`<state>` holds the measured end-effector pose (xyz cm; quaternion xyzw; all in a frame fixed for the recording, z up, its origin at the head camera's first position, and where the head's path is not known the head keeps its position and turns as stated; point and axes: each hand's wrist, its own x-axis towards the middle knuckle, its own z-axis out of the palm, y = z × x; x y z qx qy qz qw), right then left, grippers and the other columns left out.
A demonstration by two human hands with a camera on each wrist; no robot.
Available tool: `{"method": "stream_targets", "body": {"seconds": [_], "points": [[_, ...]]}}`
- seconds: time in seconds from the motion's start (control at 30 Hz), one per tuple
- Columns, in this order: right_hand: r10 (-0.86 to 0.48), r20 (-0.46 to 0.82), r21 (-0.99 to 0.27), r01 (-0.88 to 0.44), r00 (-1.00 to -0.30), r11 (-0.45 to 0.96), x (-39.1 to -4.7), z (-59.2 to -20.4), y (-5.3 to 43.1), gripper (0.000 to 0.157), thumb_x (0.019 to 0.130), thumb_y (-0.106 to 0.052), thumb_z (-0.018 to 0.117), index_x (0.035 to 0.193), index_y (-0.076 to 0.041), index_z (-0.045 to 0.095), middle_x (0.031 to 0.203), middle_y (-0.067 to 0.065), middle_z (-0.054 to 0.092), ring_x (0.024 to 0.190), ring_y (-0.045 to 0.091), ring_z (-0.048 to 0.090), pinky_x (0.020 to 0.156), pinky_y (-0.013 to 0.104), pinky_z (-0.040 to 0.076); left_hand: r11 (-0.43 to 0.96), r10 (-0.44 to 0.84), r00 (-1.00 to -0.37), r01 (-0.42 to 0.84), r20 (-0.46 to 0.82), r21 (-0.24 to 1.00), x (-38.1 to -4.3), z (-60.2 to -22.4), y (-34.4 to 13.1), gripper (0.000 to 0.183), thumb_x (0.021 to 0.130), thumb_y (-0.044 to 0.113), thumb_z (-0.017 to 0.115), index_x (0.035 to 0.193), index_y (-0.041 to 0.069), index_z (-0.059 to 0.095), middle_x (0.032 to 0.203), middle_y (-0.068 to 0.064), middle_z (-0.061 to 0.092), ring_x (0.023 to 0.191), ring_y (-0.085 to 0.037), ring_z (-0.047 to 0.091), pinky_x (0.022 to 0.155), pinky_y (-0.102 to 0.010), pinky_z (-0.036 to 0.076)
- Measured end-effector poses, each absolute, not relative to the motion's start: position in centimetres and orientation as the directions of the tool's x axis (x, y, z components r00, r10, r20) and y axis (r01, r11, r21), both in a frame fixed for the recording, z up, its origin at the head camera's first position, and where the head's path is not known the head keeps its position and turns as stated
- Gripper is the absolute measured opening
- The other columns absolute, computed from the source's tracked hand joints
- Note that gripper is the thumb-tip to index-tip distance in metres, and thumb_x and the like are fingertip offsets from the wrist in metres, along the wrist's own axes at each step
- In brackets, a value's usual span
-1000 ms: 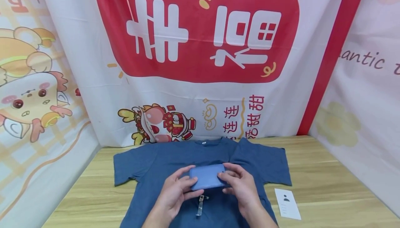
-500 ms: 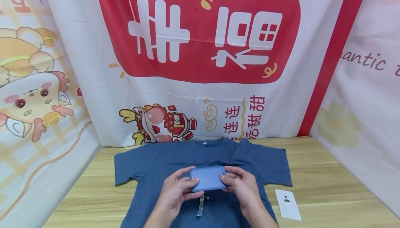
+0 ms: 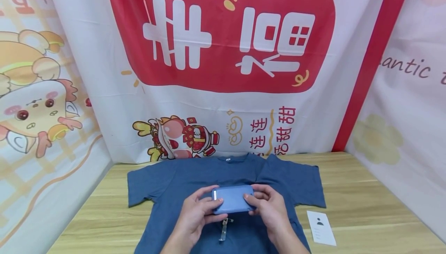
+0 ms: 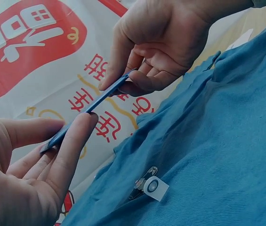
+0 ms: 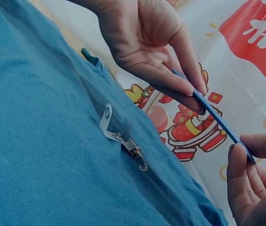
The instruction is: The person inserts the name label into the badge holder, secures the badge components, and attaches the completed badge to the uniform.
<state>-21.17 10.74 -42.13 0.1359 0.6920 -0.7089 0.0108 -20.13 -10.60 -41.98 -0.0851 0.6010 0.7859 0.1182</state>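
Note:
A thin, flat blue card holder [image 3: 233, 199] is held up above a dark blue T-shirt [image 3: 198, 170]. My left hand [image 3: 196, 213] pinches its left end, thumb on the near face and fingers behind. At the other end my right hand [image 3: 270, 209] pinches it the same way. A small pale slot shows by the left thumb. Both wrist views see the holder edge-on, a narrow blue strip between the two hands. Below it, a badge clip [image 4: 152, 186] with a clear strap, snap and metal pin lies on the shirt.
A white card [image 3: 321, 228] with a dark person icon and faint lines lies right of the shirt on the wood-grain table [image 3: 376, 215]. Printed cloth walls [image 3: 223, 103] stand behind and at both sides. The shirt's sleeves spread left and right.
The pale slot has come into view at the card holder's left end, and a dark spot at its right end no longer shows. Both hands keep their pinch, nearly in place.

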Motion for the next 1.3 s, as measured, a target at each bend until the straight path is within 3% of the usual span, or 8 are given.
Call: {"method": "stream_targets", "body": {"seconds": [0.2,1.3], "points": [[0.167,-0.197,-0.980,0.189,-0.966,-0.062,-21.2,-42.2,10.9,0.049,0.092,-0.010,0.085,0.135,0.003,0.065,0.094,0.007,0.077,0.068,0.014,0.068,0.062,0.031,0.062,-0.262,0.106,-0.958,-0.286,-0.267,0.922,-20.1,-42.0,-10.7,0.058,0.105,0.018,0.072,0.157,0.002,0.052,0.136,-0.022,0.071,0.103,-0.030,0.081,0.086,-0.045,0.068],[0.217,-0.216,-0.975,0.201,-0.952,-0.092,-21.4,-42.0,12.3,0.047,0.088,-0.012,0.089,0.129,0.000,0.070,0.091,0.002,0.079,0.071,0.014,0.069,0.061,0.030,0.061,-0.280,0.096,-0.963,-0.270,-0.253,0.921,-19.8,-41.6,-11.1,0.054,0.105,0.013,0.070,0.155,0.002,0.053,0.133,-0.025,0.070,0.103,-0.033,0.080,0.085,-0.045,0.068]]}}
